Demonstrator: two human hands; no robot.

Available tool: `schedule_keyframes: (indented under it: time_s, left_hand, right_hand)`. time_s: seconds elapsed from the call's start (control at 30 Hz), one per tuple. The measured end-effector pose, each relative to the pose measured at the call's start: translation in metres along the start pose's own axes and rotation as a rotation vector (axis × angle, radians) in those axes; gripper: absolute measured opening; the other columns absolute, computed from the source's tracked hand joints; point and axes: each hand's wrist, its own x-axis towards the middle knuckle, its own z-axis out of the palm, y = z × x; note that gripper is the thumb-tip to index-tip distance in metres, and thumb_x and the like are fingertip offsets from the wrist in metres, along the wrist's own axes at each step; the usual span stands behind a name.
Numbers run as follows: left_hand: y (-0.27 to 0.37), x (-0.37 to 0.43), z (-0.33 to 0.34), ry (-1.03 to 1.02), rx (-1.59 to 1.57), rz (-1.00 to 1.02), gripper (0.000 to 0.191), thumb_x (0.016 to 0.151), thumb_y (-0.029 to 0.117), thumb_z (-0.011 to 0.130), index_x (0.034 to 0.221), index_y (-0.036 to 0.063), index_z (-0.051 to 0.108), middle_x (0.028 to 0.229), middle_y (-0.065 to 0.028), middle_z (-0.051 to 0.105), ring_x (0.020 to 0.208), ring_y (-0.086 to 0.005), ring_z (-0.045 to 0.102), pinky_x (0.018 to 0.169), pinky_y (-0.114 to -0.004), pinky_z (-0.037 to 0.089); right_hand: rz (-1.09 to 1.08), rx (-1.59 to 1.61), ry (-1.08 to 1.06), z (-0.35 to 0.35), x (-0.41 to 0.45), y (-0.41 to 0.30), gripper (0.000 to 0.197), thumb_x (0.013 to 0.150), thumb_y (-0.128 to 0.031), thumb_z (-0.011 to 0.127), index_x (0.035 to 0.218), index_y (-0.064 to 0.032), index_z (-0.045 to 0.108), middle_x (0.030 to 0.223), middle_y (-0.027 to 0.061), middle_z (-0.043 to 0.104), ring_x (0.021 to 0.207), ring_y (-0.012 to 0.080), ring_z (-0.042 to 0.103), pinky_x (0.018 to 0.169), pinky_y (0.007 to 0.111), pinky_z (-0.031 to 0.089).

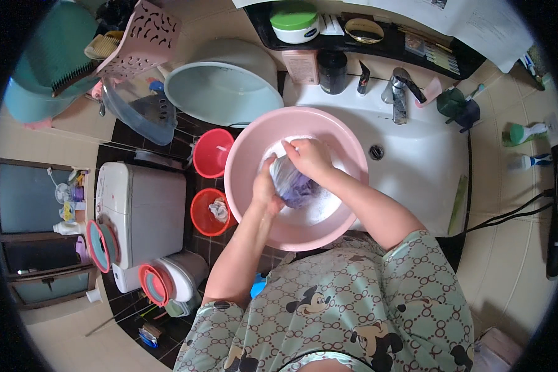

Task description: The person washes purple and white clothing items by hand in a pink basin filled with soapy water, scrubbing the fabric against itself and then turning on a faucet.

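Observation:
A round pink plastic basin (244, 204) with white suds sits at the left side of the white sink, partly over its edge. Inside it is a bunched wet cloth (290, 179), whitish in its upper part and purple below. My left hand (266, 188) grips the cloth from its left side, thumb up. My right hand (309, 158) lies over the cloth's upper right, its fingers curled on the whitish part. The cloth's underside is hidden by the suds and my hands.
Right of the basin is the white sink (418, 186) with a metal faucet (400, 104). Behind stands a pale blue tub (223, 93). Two red buckets, one empty-looking (210, 153) and one holding a cloth (209, 228), are on the left. A black shelf (390, 42) holds toiletries.

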Motion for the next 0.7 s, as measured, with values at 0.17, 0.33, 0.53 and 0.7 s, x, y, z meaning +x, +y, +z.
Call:
schedule_keyframes:
  time_s: [0.17, 0.33, 0.53, 0.7]
  left_hand:
    - [0.023, -0.005, -0.038, 0.103, 0.093, 0.254, 0.058, 0.094, 0.049, 0.044, 0.127, 0.0012, 0.046, 0.12, -0.0139, 0.058, 0.109, -0.0269, 0.057, 0.094, -0.042, 0.045]
    - [0.031, -0.031, -0.043, 0.02, 0.088, 0.374, 0.065, 0.094, 0.054, 0.039, 0.133, 0.0012, 0.038, 0.13, -0.0152, 0.049, 0.117, -0.0276, 0.051, 0.1, -0.042, 0.04]
    - [0.032, -0.052, -0.03, -0.047, 0.145, 0.415, 0.065, 0.094, 0.054, 0.038, 0.136, 0.0046, 0.038, 0.13, -0.0126, 0.05, 0.117, -0.026, 0.051, 0.101, -0.043, 0.039]
    - [0.034, -0.067, -0.026, -0.137, 0.125, 0.383, 0.063, 0.094, 0.055, 0.037, 0.136, 0.0078, 0.038, 0.129, -0.0099, 0.051, 0.118, -0.0246, 0.051, 0.1, -0.042, 0.039]
  right_hand:
    - [0.021, 0.562, -0.192, -0.012, -0.002, 0.035, 0.04, 0.093, -0.036, 0.054, 0.07, -0.0046, 0.058, 0.056, 0.0009, 0.052, 0.052, 0.0109, 0.049, 0.053, 0.028, 0.041]
    - [0.017, 0.717, -0.155, -0.024, -0.023, 0.032, 0.025, 0.093, -0.027, 0.058, 0.082, -0.0044, 0.056, 0.065, -0.0039, 0.047, 0.058, 0.0048, 0.041, 0.053, 0.023, 0.036]
    - [-0.091, 0.539, -0.392, -0.051, -0.041, 0.019, 0.011, 0.089, -0.016, 0.061, 0.098, -0.0097, 0.058, 0.075, -0.0014, 0.052, 0.065, 0.0075, 0.049, 0.064, 0.024, 0.043]
    - [-0.355, 0.388, -0.293, -0.053, -0.051, 0.0, 0.01, 0.088, -0.006, 0.059, 0.098, -0.0068, 0.059, 0.102, 0.0018, 0.049, 0.084, 0.0098, 0.051, 0.07, 0.023, 0.045]
